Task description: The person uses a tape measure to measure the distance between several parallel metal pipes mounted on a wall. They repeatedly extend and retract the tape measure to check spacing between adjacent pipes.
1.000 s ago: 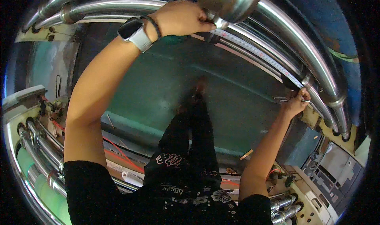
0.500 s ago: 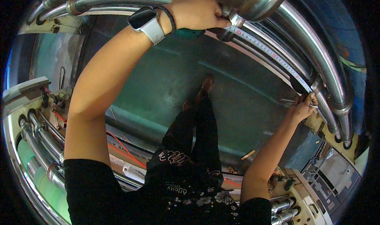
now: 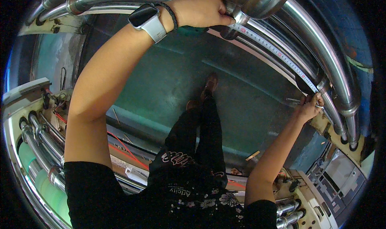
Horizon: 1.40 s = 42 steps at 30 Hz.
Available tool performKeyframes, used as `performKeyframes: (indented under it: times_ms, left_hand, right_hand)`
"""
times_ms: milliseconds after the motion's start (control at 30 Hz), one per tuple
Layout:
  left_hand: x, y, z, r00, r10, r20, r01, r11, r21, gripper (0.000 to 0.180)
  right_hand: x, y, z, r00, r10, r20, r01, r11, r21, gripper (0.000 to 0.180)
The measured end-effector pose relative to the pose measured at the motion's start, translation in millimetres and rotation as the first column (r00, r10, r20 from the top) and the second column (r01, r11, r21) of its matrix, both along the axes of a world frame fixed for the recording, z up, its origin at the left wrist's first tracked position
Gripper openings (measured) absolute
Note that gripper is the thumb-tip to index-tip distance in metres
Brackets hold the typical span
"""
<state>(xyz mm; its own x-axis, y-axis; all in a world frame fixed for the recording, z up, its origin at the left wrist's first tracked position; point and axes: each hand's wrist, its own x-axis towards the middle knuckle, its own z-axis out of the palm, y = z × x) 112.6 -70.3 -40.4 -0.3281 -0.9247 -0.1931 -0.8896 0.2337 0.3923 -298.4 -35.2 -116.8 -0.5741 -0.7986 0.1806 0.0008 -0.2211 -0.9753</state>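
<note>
A white tape measure blade is stretched slantwise along the polished metal bars, from upper middle down to the right. My left hand pinches its upper end between thumb and fingers, beside a metal collar on the bar. At the lower end, my right hand grips the blade close to another collar. Thin metal pieces stick out from both sides of the right fist; their kind is unclear. The tape's case cannot be made out.
A large rounded metal part sits above the left hand. Thick chrome pipes curve along the far right. Behind me at lower left are more metal rollers and an orange-red cord. A small wooden piece lies on the dark floor.
My left hand and wrist have shifted very slightly up and left. The tape stays stretched between both hands, and my right hand has hardly moved.
</note>
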Motion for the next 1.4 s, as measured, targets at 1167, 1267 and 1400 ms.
performKeyframes:
  times_ms: [1167,1267,1400]
  left_hand:
    - [-10.2,5.1,9.2,0.984,0.159,-0.083,-0.148,0.981,0.126,0.04]
    - [-6.1,6.3,3.2,0.969,0.194,-0.151,-0.172,0.974,0.148,0.039]
    - [-11.4,9.0,9.8,0.966,0.214,-0.142,-0.19,0.967,0.168,0.038]
  right_hand:
    - [8.6,10.9,-31.1,0.896,0.049,0.441,-0.189,0.942,0.279,0.04]
    - [8.8,2.8,-35.0,0.817,0.145,0.558,-0.295,0.937,0.189,0.045]
    - [7.8,-0.5,-44.0,0.782,0.195,0.592,-0.309,0.946,0.097,0.048]
